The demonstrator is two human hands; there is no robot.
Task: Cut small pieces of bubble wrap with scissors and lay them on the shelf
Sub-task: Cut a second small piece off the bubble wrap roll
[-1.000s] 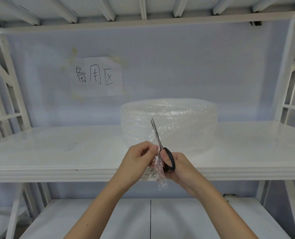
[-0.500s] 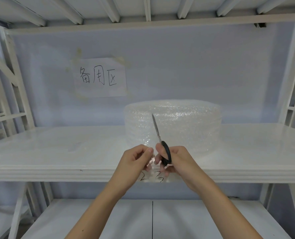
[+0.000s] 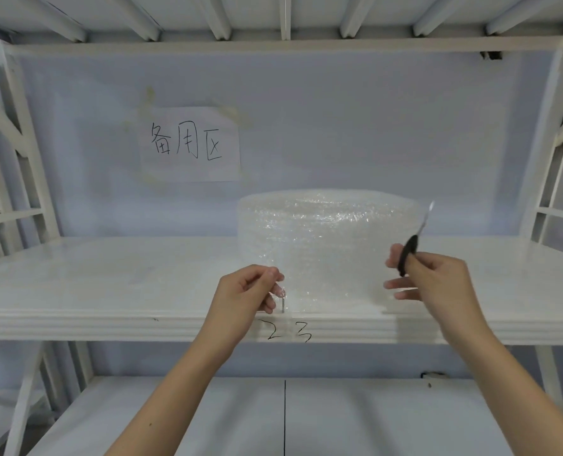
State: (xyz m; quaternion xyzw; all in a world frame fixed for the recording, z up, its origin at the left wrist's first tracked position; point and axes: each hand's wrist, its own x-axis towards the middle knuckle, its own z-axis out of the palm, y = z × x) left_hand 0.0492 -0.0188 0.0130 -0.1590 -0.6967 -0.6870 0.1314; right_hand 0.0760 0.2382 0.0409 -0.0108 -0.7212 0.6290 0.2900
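Bubble wrap roll is seen from the head view, standing on the white shelf near its middle, below a taped paper sign with handwritten characters. A small clear piece of bubble wrap is pinched between the curled fingers of the left hand, just above the shelf's front edge, where "23" is written. Black-handled scissors are gripped by the right hand, blades pressed together and pointing up to the right.
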